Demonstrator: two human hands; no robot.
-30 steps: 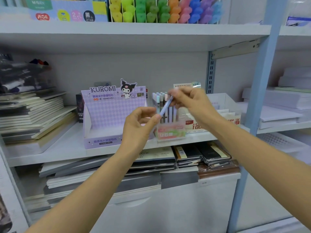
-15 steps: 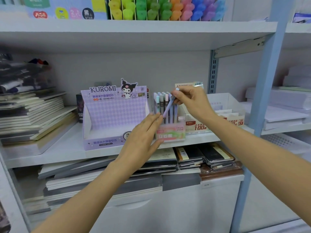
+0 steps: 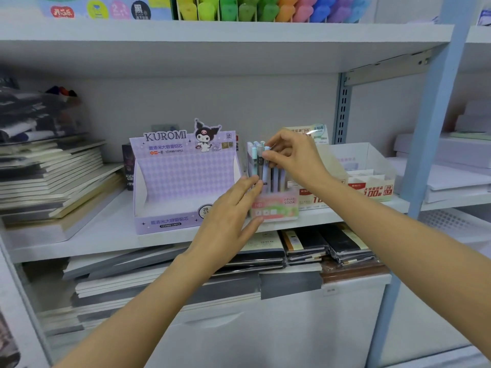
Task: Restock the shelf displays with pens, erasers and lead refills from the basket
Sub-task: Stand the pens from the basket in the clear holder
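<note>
Nearest, below the shelf edge, dark wrapped notebooks point(image 3: 305, 245) lie in flat stacks. Above them, at the front of the white shelf point(image 3: 106, 235), stands a clear display box point(image 3: 276, 205) marked FRUIT SODA, packed with upright lead refill tubes point(image 3: 253, 162). The left hand point(image 3: 231, 216) reaches in from the near left with its fingers straight and together. Its fingertips touch the box's left side and its thumb lies by the lower front corner, gripping nothing. The right hand point(image 3: 295, 158) comes over from the right, and its curled thumb and fingers pinch the top of a pale blue tube point(image 3: 266, 149) that stands in the box among the others. Just left of the box is the purple KUROMI display carton point(image 3: 183, 181). To the right is a white carton point(image 3: 366, 166). Far left, notebooks slope in a pile point(image 3: 53, 176). Coloured highlighters point(image 3: 265, 9) line the top shelf.
</note>
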